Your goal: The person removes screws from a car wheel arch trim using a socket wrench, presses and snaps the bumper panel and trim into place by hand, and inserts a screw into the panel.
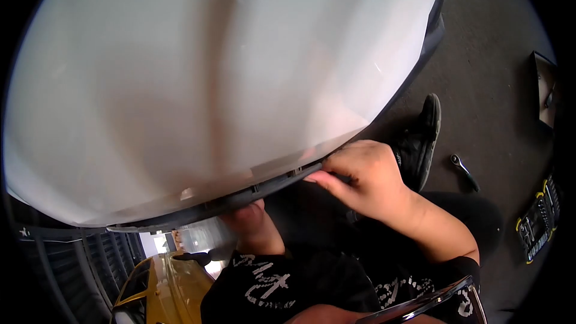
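Note:
A large white curved car panel [240, 72] fills the upper part of the view, with blurred reflections on it. Along its lower edge runs a thin black trim strip [270, 189], with a narrow gap showing between the two. My right hand [369, 174] pinches the strip near its right end, thumb along the near side and fingers bent at the panel's edge. Further left, my left hand [247, 219] reaches up against the underside of the strip. Its fingers are blurred and partly hidden behind the strip.
On the dark floor at right lie a ratchet wrench [465, 173], an open socket set case [540, 222] and a dark tray [545, 93]. A black shoe [423, 144] stands beside my right hand. A yellow vehicle [174, 288] appears at lower left.

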`<state>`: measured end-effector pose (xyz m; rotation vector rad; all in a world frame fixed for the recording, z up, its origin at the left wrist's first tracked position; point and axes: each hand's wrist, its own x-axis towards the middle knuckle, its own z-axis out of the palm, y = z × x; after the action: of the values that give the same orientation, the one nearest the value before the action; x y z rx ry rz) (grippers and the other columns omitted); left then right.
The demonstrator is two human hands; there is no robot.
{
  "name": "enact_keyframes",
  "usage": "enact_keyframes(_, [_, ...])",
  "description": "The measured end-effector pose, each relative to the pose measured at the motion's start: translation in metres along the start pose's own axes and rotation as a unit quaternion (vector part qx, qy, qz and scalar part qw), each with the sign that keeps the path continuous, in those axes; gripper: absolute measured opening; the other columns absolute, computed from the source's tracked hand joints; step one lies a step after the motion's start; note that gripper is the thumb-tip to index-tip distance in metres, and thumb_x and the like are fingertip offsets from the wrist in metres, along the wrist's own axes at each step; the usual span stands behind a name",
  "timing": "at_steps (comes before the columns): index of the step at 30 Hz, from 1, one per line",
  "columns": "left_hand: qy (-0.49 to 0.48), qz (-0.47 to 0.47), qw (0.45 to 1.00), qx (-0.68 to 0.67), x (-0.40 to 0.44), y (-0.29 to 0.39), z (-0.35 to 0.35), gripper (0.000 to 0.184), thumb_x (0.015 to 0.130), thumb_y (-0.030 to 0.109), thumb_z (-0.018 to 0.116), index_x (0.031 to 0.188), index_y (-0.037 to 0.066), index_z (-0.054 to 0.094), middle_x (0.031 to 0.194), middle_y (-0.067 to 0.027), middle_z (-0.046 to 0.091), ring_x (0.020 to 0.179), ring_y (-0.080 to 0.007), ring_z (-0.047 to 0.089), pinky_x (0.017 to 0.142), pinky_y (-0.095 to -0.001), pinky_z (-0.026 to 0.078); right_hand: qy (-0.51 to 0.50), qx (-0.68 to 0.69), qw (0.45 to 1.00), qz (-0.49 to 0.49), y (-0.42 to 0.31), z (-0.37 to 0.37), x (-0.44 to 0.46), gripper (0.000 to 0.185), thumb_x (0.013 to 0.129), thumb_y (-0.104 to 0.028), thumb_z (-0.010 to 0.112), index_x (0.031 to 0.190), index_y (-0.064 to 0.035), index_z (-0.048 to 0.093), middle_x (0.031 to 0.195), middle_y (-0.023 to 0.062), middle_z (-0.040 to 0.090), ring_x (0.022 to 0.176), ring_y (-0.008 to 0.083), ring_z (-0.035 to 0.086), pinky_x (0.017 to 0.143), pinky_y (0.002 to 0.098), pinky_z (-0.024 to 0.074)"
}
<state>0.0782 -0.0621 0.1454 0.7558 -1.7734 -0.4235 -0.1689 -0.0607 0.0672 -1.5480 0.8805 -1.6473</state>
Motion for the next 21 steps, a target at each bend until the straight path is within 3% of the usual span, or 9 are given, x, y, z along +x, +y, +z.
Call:
enact_keyframes(3, [0.011,-0.043,0.997,-0.063,0.008,0.009,0.011,0.066,0.093,0.042,0.08,0.149,0.018,0.055,0.147,-0.0014,0.06,0.136,-0.0225,0.056,0.116,-0.0472,0.044,-0.01,0.035,0.996,0.079,-0.007,-0.004,0.001,0.043,0.087,-0.036,0.081,0.064,-0.0052,0.062,0.061,0.0106,0.062,0.059,0.0323,0.063,0.056,0.0424,0.0501])
enact_keyframes(4, [0.0,-0.044,0.997,-0.057,0.01,0.013,0.013,0.066,0.093,0.042,0.08,0.149,0.018,0.055,0.148,-0.001,0.059,0.136,-0.0229,0.055,0.116,-0.0471,0.044,-0.014,0.048,0.992,0.116,-0.011,-0.006,0.001,0.045,0.086,-0.038,0.082,0.062,-0.005,0.062,0.061,0.011,0.062,0.059,0.0328,0.063,0.055,0.0428,0.0498])
enact_keyframes(8, [-0.008,-0.04,0.998,-0.054,0.011,0.01,0.014,0.072,0.091,0.042,0.081,0.151,0.014,0.051,0.15,-0.001,0.055,0.138,-0.0247,0.052,0.118,-0.0471,0.041,0.022,-0.064,0.996,0.054,-0.005,-0.002,-0.005,0.048,0.085,-0.039,0.082,0.06,-0.0051,0.059,0.058,0.0119,0.058,0.055,0.0347,0.06,0.053,0.0435,0.0485])
enact_keyframes(10, [0.005,-0.037,0.998,-0.045,0.011,0.008,0.015,0.075,0.09,0.041,0.082,0.151,0.012,0.05,0.15,-0.0022,0.056,0.138,-0.0245,0.052,0.12,-0.0472,0.039,0.008,-0.137,0.985,-0.106,-0.005,0.003,-0.011,0.039,0.088,-0.024,0.074,0.06,-0.0092,0.052,0.055,0.0086,0.053,0.053,0.0313,0.059,0.051,0.043,0.0484])
enact_keyframes(12, [0.011,-0.038,0.998,-0.044,0.014,0.009,0.016,0.08,0.089,0.04,0.084,0.152,0.009,0.047,0.15,-0.0046,0.055,0.138,-0.0242,0.052,0.12,-0.0476,0.037,-0.034,0.004,0.957,-0.289,-0.026,0.027,-0.013,0.027,0.084,-0.021,0.072,0.064,-0.0118,0.055,0.058,0.0048,0.052,0.047,0.0262,0.053,0.047,0.0398,0.044])
enact_keyframes(16, [0.011,-0.037,0.998,-0.046,0.018,0.016,0.018,0.083,0.09,0.036,0.084,0.155,0.007,0.042,0.151,-0.0069,0.052,0.138,-0.0257,0.052,0.118,-0.0477,0.041,-0.254,0.106,0.864,-0.421,-0.081,0.052,-0.063,0.014,0.072,-0.021,0.069,0.067,-0.011,0.059,0.059,0.0012,0.053,0.045,0.0209,0.052,0.042,0.0373,0.0453])
enact_keyframes(18, [0.017,-0.037,0.997,-0.065,0.019,0.011,0.02,0.084,0.09,0.036,0.084,0.155,0.006,0.04,0.151,-0.0088,0.052,0.137,-0.0269,0.052,0.116,-0.0482,0.044,-0.294,0.069,0.801,-0.517,-0.077,0.051,-0.058,0.016,0.072,-0.022,0.069,0.066,-0.0106,0.06,0.059,0.0029,0.054,0.044,0.0214,0.053,0.042,0.0376,0.0453])
enact_keyframes(21, [0.067,-0.077,0.993,-0.059,0.024,0.021,0.037,0.085,0.084,0.042,0.089,0.144,-0.002,0.047,0.14,-0.0098,0.057,0.131,-0.0239,0.053,0.115,-0.0436,0.041,-0.158,0.011,0.819,-0.551,-0.014,0.064,0.045,0.023,0.071,-0.026,0.069,0.057,-0.0137,0.056,0.057,0.0043,0.054,0.045,0.0225,0.054,0.042,0.0387,0.0423])
